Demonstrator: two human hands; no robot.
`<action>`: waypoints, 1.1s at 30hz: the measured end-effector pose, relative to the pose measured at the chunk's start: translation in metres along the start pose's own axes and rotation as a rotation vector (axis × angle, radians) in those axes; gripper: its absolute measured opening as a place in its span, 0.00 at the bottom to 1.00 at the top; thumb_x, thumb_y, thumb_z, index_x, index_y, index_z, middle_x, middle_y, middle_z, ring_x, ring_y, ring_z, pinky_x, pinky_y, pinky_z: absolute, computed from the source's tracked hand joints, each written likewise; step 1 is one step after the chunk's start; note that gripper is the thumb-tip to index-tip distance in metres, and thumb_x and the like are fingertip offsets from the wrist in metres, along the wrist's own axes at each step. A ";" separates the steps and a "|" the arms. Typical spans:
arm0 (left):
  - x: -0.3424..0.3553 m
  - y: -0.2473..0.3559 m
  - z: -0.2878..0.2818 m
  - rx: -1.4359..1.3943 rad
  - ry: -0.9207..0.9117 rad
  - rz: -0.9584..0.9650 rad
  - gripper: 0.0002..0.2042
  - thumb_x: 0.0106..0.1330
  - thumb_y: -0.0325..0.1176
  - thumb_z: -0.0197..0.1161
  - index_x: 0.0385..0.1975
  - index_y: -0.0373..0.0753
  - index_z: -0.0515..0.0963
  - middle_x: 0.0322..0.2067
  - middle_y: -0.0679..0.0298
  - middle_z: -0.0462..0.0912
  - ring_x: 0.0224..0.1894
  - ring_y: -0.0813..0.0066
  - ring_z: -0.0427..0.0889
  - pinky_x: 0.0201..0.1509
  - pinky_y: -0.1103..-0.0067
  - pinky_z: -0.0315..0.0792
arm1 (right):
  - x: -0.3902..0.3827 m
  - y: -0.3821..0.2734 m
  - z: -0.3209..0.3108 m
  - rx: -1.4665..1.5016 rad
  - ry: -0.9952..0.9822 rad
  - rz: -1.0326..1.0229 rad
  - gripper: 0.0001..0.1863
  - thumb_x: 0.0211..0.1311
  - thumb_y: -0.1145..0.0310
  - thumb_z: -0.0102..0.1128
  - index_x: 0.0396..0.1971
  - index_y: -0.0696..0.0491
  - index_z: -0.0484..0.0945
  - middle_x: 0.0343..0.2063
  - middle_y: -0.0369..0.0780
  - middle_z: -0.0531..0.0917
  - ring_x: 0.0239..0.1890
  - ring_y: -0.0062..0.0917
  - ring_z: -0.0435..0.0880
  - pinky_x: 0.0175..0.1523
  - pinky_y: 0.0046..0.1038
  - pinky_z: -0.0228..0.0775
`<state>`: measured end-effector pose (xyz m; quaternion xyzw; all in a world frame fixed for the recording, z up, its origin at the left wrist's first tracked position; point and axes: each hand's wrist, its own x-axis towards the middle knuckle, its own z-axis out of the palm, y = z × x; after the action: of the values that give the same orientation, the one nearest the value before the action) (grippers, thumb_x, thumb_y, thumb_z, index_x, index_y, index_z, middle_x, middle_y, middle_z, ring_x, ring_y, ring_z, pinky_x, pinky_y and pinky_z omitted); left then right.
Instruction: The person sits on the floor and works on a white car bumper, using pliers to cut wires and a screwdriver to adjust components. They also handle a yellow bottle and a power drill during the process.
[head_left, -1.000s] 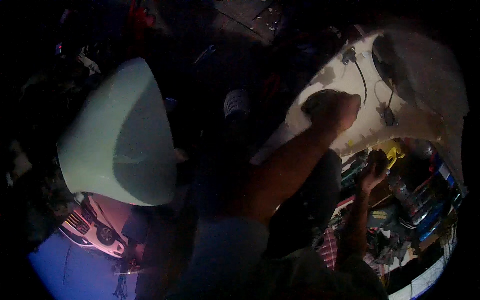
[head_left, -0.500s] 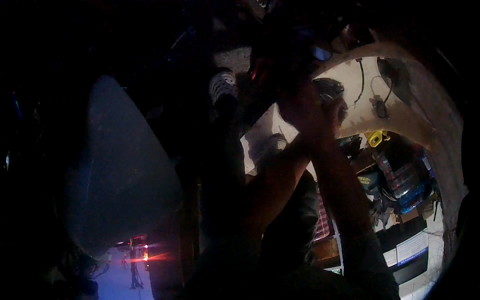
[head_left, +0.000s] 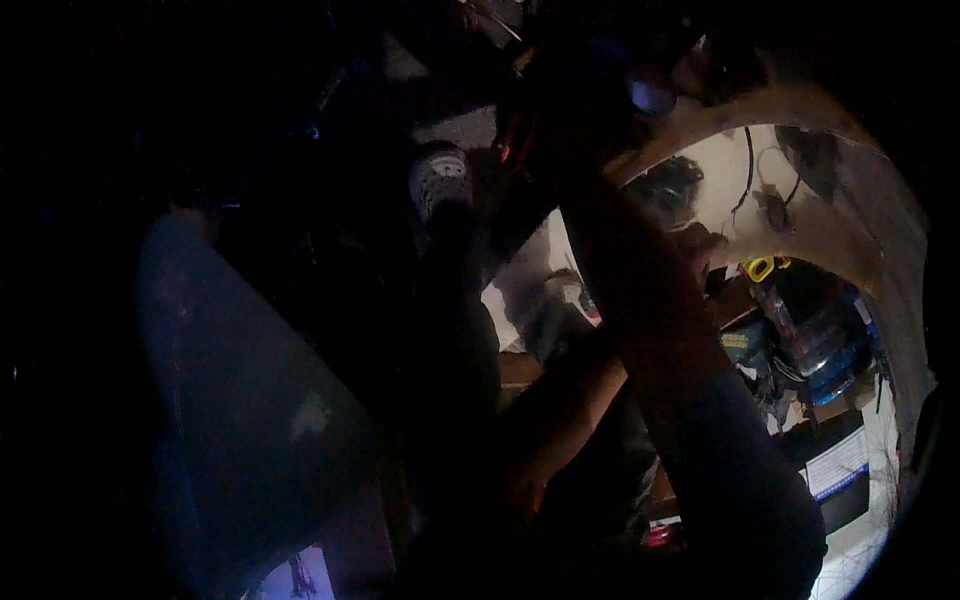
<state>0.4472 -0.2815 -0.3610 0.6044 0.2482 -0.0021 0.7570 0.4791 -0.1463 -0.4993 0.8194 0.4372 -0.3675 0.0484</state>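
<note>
two crossed arms [head_left: 645,290], left hand [head_left: 702,245] by the pale panel [head_left: 722,170] at right.
poor light and the crossing could make a wrist snag the cord [head_left: 749,165] on it; i can't tell whether either hand's fingers are apart or together, the right hand being lost in dark. the blue-edged label's [head_left: 838,463] print looks too small to read.

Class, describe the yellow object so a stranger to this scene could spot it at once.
Find the large pale curved panel in the picture's right half. Just below its lower curved edge, clutter shows. At the top of that clutter is the yellow object, set apart from its dark and bluish neighbours by its bright colour and looped shape.
</note>
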 end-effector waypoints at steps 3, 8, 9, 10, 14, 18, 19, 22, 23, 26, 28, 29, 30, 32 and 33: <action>0.005 0.004 -0.002 0.015 -0.038 -0.006 0.11 0.57 0.25 0.61 0.40 0.40 0.76 0.37 0.54 0.78 0.37 0.54 0.80 0.41 0.67 0.75 | -0.005 0.002 -0.004 0.038 0.005 0.003 0.22 0.59 0.61 0.58 0.53 0.53 0.73 0.50 0.45 0.78 0.51 0.39 0.76 0.56 0.38 0.69; 0.006 0.013 -0.005 0.042 -0.029 0.030 0.11 0.57 0.25 0.60 0.41 0.40 0.76 0.38 0.55 0.78 0.38 0.54 0.80 0.41 0.68 0.75 | -0.034 0.005 -0.028 0.230 0.036 -0.022 0.24 0.59 0.61 0.59 0.54 0.54 0.72 0.50 0.44 0.77 0.51 0.38 0.76 0.56 0.37 0.69; 0.008 0.015 -0.003 0.039 0.014 0.060 0.11 0.57 0.25 0.60 0.41 0.40 0.76 0.37 0.55 0.78 0.38 0.54 0.80 0.41 0.68 0.75 | -0.046 0.010 -0.037 0.307 0.038 -0.015 0.24 0.59 0.61 0.59 0.54 0.54 0.72 0.50 0.44 0.77 0.51 0.38 0.76 0.57 0.37 0.69; 0.006 0.016 0.006 -0.068 0.043 0.005 0.11 0.57 0.25 0.60 0.40 0.40 0.76 0.37 0.55 0.79 0.39 0.53 0.80 0.42 0.67 0.75 | -0.058 0.011 -0.050 0.393 0.038 -0.024 0.24 0.58 0.61 0.59 0.55 0.54 0.72 0.50 0.44 0.77 0.51 0.38 0.76 0.57 0.37 0.69; -0.005 -0.002 0.062 -0.412 0.048 -0.156 0.10 0.56 0.25 0.59 0.38 0.39 0.76 0.34 0.54 0.80 0.39 0.52 0.80 0.42 0.66 0.75 | -0.110 0.019 -0.083 0.814 0.019 0.083 0.26 0.58 0.61 0.59 0.56 0.54 0.71 0.51 0.43 0.77 0.52 0.37 0.76 0.57 0.37 0.69; 0.022 0.022 0.029 0.131 0.023 0.072 0.08 0.57 0.27 0.60 0.37 0.37 0.75 0.32 0.53 0.81 0.36 0.55 0.81 0.38 0.66 0.75 | -0.202 0.049 -0.127 1.185 0.061 0.077 0.27 0.57 0.61 0.60 0.57 0.54 0.70 0.51 0.42 0.77 0.52 0.36 0.76 0.58 0.36 0.69; 0.033 0.022 0.028 0.192 -0.010 0.059 0.09 0.58 0.27 0.60 0.37 0.37 0.75 0.31 0.53 0.81 0.36 0.55 0.81 0.38 0.67 0.75 | -0.240 0.062 -0.142 1.252 0.091 0.053 0.27 0.57 0.61 0.60 0.57 0.54 0.70 0.52 0.42 0.77 0.52 0.36 0.76 0.58 0.36 0.69; 0.054 0.039 0.021 0.345 -0.083 0.034 0.11 0.59 0.30 0.60 0.40 0.35 0.74 0.30 0.52 0.81 0.35 0.55 0.80 0.37 0.67 0.73 | -0.356 0.088 -0.188 1.373 0.280 -0.061 0.29 0.57 0.61 0.60 0.58 0.54 0.70 0.52 0.42 0.77 0.52 0.35 0.76 0.58 0.36 0.69; 0.062 0.039 0.019 0.255 -0.159 0.035 0.11 0.59 0.30 0.60 0.40 0.35 0.74 0.31 0.53 0.81 0.35 0.57 0.80 0.37 0.67 0.74 | -0.381 0.092 -0.199 1.429 0.384 -0.074 0.29 0.57 0.61 0.61 0.58 0.54 0.69 0.52 0.42 0.77 0.52 0.35 0.76 0.58 0.36 0.69; 0.089 0.039 -0.006 0.046 -0.235 0.043 0.09 0.59 0.30 0.61 0.38 0.35 0.76 0.34 0.57 0.84 0.37 0.65 0.81 0.40 0.69 0.75 | -0.404 0.110 -0.209 1.469 0.815 0.257 0.33 0.54 0.57 0.63 0.59 0.56 0.69 0.52 0.43 0.76 0.54 0.34 0.75 0.60 0.34 0.66; 0.083 0.073 0.009 0.211 -0.185 0.059 0.09 0.59 0.30 0.61 0.38 0.35 0.78 0.34 0.58 0.84 0.38 0.69 0.82 0.40 0.71 0.76 | -0.430 0.162 -0.177 1.142 1.055 0.143 0.35 0.51 0.55 0.64 0.58 0.57 0.70 0.50 0.42 0.76 0.52 0.33 0.75 0.58 0.33 0.66; 0.068 0.092 0.010 0.294 -0.153 0.051 0.09 0.60 0.30 0.62 0.38 0.35 0.79 0.35 0.57 0.83 0.38 0.70 0.82 0.40 0.73 0.76 | -0.445 0.175 -0.160 1.144 1.084 0.026 0.34 0.53 0.54 0.62 0.58 0.57 0.70 0.47 0.41 0.77 0.48 0.30 0.74 0.54 0.29 0.64; 0.062 0.098 0.010 0.269 -0.214 0.007 0.11 0.60 0.31 0.62 0.40 0.34 0.79 0.36 0.56 0.83 0.38 0.71 0.82 0.39 0.73 0.76 | -0.456 0.184 -0.146 1.144 1.095 -0.114 0.33 0.54 0.54 0.60 0.58 0.58 0.70 0.44 0.40 0.77 0.44 0.28 0.73 0.49 0.25 0.63; 0.048 0.104 0.024 0.209 -0.306 -0.123 0.15 0.61 0.33 0.62 0.46 0.34 0.77 0.40 0.57 0.83 0.39 0.69 0.82 0.40 0.72 0.75 | -0.470 0.218 -0.105 1.578 0.995 -0.400 0.33 0.50 0.60 0.62 0.57 0.59 0.70 0.46 0.42 0.77 0.47 0.29 0.75 0.53 0.25 0.63; 0.036 0.108 0.024 0.171 -0.321 -0.206 0.18 0.61 0.34 0.61 0.50 0.34 0.75 0.43 0.57 0.82 0.40 0.67 0.81 0.42 0.71 0.75 | -0.471 0.222 -0.094 1.720 0.938 -0.428 0.33 0.48 0.63 0.63 0.57 0.60 0.70 0.47 0.43 0.78 0.48 0.29 0.76 0.55 0.25 0.63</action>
<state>0.5206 -0.2635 -0.2720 0.6300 0.1839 -0.1966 0.7284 0.5349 -0.5658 -0.1813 0.5422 0.1362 -0.1993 -0.8049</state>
